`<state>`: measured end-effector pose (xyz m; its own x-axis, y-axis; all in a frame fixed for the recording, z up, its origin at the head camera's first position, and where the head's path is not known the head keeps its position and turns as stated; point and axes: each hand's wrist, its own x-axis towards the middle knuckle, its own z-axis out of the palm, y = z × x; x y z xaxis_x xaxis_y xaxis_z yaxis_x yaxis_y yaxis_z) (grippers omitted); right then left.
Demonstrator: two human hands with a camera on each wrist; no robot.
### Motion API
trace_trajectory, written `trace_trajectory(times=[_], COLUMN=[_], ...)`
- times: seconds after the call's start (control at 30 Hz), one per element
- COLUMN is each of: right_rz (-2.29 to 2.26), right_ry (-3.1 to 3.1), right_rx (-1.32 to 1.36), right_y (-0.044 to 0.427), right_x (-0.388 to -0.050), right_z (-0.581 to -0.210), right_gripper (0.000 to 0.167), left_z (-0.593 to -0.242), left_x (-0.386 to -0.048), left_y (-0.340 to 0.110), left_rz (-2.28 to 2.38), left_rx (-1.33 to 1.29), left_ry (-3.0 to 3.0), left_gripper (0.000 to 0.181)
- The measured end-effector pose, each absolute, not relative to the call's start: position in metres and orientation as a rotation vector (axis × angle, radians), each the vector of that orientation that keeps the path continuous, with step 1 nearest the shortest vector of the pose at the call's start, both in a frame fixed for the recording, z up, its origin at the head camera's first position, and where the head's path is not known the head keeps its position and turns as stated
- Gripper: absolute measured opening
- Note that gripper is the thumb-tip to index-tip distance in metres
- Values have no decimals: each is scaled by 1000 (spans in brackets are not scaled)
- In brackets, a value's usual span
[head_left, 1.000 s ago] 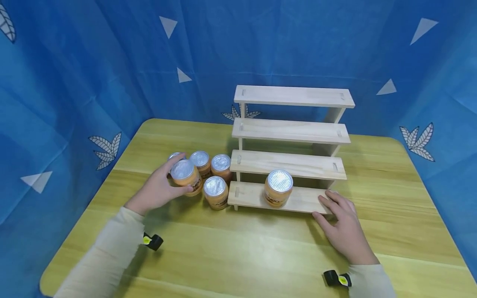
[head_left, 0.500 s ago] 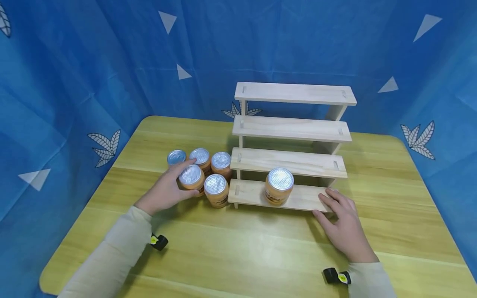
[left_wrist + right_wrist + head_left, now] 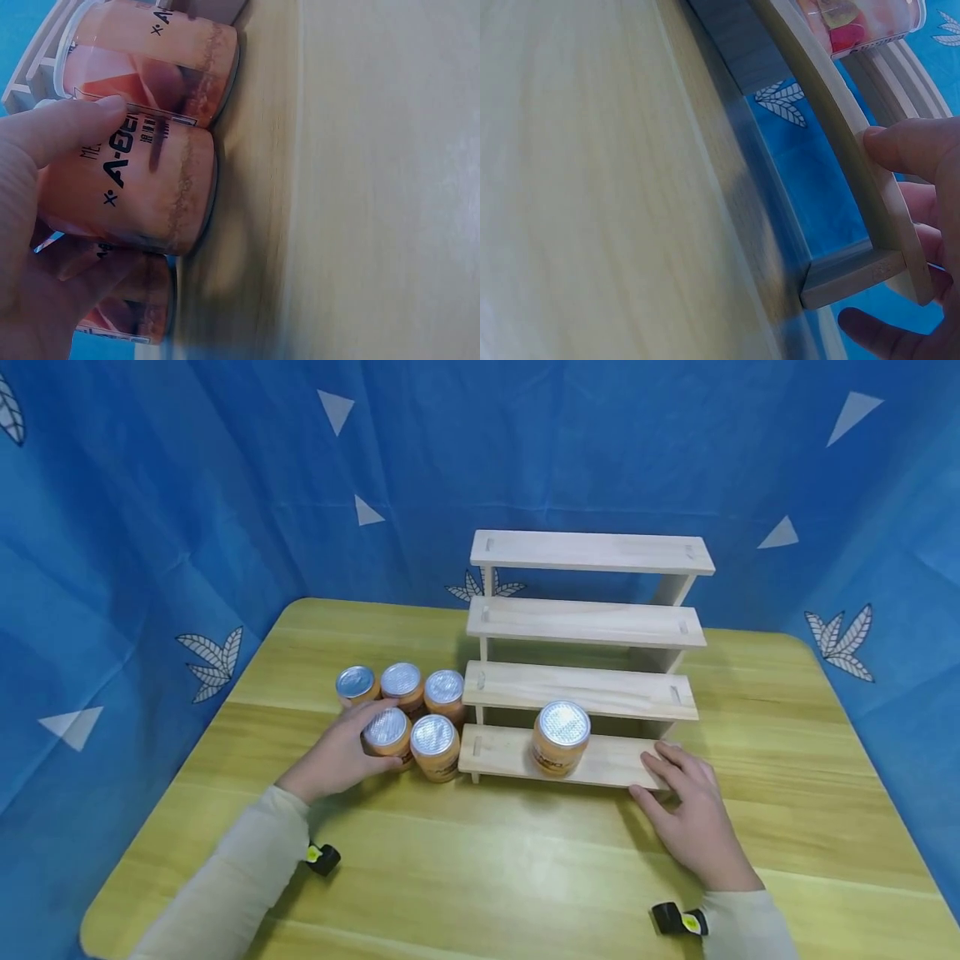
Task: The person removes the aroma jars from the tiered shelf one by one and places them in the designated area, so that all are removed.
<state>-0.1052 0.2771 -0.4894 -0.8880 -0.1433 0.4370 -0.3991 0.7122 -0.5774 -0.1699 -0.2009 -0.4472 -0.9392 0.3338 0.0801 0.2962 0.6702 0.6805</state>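
My left hand [image 3: 341, 756] grips an orange can [image 3: 390, 750] with a silver lid, thumb on its near side and fingers behind it. In the left wrist view, the gripped can [image 3: 127, 187] stands upright on the table against a neighbouring can [image 3: 150, 60]. My right hand [image 3: 693, 818] holds the right end of the lowest step of a pale wooden tiered shelf [image 3: 615, 764]. The right wrist view has the thumb [image 3: 900, 146] on the step's front edge, with other fingers behind. On that step stands one upright can [image 3: 558, 750].
Behind the gripped can are more cans: a left one [image 3: 356, 681], a middle one [image 3: 402, 681] and a right one [image 3: 446, 689]. The upper steps [image 3: 592, 552] rise toward a blue patterned curtain [image 3: 600, 443]. Everything stands on a wood-grain table [image 3: 525, 877].
My left hand has moved right and down with its can, which came from above the group to the table beside the front can. My right hand has stayed on the shelf.
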Motion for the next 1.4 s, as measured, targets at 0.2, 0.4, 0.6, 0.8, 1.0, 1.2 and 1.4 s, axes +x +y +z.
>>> trace_trajectory(times=[0.2,0.4,0.6,0.8,1.0,1.2,1.4], right_rz=[970,977,948,962,967,973,962], right_ry=[-2560,-2551,-2540,-2553,-2576,-2584,-2589], right_rx=[397,407,421,422,399,383,390], right_y=[278,274,278,278,278,276,277], right_x=[-104,-106,-108,-109,-104,-104,-106], right_z=[-491,-490,-487,-489,-496,-496,-493], right_gripper=[49,49,50,49,49,49,49], left_z=[-448,-437,-413,-398,-403,-414,-417], left_x=[-171,-166,-160,-158,-154,-156,-164], left_y=[-201,-207,-187,-129,-71,-37,-23], left_rz=[1109,1027,1014,874,820,873,993], left_rx=[539,531,792,1116,1205,1146,1057], left_ry=[2829,2856,3002,2953,2712,2633,2657], left_gripper=[89,93,72,66,87,95,97])
